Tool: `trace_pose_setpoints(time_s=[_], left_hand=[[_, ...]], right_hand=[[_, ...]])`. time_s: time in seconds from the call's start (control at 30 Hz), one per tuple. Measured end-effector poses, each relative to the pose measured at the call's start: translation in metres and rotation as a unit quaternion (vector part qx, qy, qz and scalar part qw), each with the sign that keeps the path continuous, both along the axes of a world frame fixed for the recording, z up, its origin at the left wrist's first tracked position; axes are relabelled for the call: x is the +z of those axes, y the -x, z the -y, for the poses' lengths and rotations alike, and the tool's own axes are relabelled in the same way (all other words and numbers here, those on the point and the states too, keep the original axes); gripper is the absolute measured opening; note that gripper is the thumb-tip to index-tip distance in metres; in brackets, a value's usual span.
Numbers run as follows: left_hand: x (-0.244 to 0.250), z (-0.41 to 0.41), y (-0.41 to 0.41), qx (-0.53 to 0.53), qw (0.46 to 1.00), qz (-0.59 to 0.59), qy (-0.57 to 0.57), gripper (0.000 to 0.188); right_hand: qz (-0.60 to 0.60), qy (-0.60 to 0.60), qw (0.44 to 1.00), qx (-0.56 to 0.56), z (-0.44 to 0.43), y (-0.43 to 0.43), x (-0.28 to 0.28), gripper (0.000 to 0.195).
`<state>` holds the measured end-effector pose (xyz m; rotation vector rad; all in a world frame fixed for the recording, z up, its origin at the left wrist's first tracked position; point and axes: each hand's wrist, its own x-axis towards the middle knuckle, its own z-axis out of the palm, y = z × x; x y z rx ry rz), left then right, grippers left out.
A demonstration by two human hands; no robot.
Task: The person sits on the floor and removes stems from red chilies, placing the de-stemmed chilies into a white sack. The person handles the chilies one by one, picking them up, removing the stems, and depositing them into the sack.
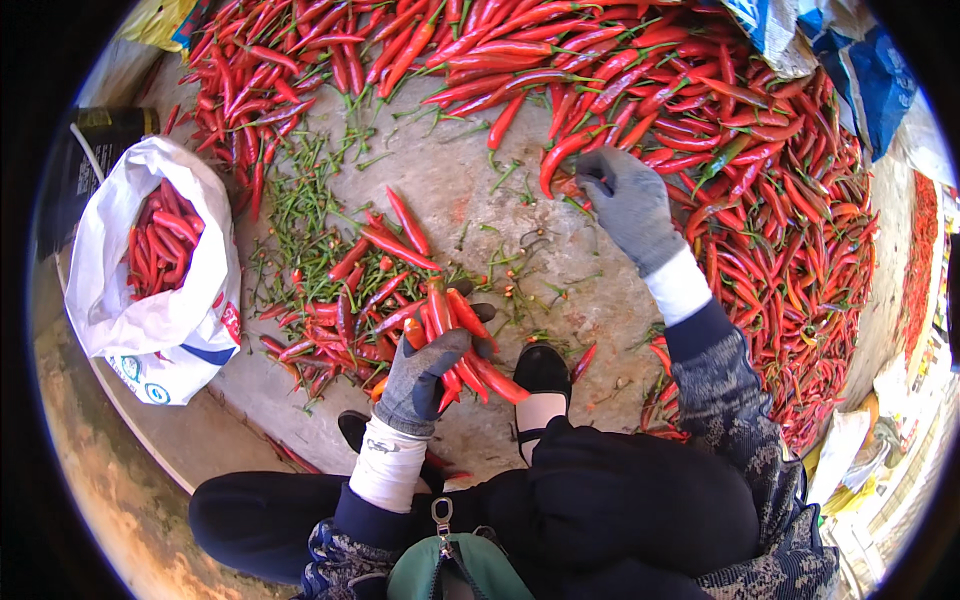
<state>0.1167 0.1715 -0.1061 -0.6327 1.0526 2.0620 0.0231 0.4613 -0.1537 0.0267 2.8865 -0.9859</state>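
Note:
My left hand, in a grey glove, holds a bunch of red chili peppers above the concrete floor. Several of them point toward my feet, and others stick up between thumb and fingers. My right hand, gloved too, is at the near edge of a large heap of red chilies. Its fingers are curled beside a curved red chili; whether they grip it is hidden. Under and beyond my left hand lies a smaller pile of chilies, mixed with loose green stems.
A white woven sack with red chilies inside stands at the left. Blue and white sacks lie at the upper right. My black shoe rests on the concrete floor. More red chilies are spread at the far right.

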Motion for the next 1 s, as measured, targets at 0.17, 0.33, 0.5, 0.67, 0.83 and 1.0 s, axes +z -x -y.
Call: trace_pose_setpoints(time_s=[0.17, 0.33, 0.5, 0.67, 0.83, 1.0], left_hand=[[0.026, 0.003, 0.003, 0.052, 0.992, 0.011, -0.118, 0.075], [0.050, 0.029, 0.027, 0.102, 0.975, -0.100, -0.171, 0.089], [0.038, 0.047, 0.026, 0.126, 0.984, -0.127, 0.015, 0.074], [0.011, 0.028, 0.008, 0.043, 0.997, -0.058, -0.008, 0.054], [0.003, 0.005, -0.009, 0.049, 0.995, 0.009, -0.081, 0.048], [-0.004, 0.018, 0.002, 0.014, 0.991, 0.030, -0.131, 0.047]], right_hand=[[0.120, 0.356, 0.921, -0.101, 0.061, -0.030, 0.040, 0.019], [0.016, 0.166, 0.953, 0.252, 0.107, -0.037, 0.042, 0.032], [0.008, -0.348, 0.936, 0.049, 0.034, 0.018, 0.004, 0.038], [-0.030, -0.330, 0.933, 0.138, -0.004, 0.020, -0.014, 0.020], [-0.048, -0.166, 0.976, 0.135, 0.031, -0.033, 0.007, 0.022], [0.033, -0.112, 0.945, 0.306, 0.070, -0.079, 0.022, 0.021]])
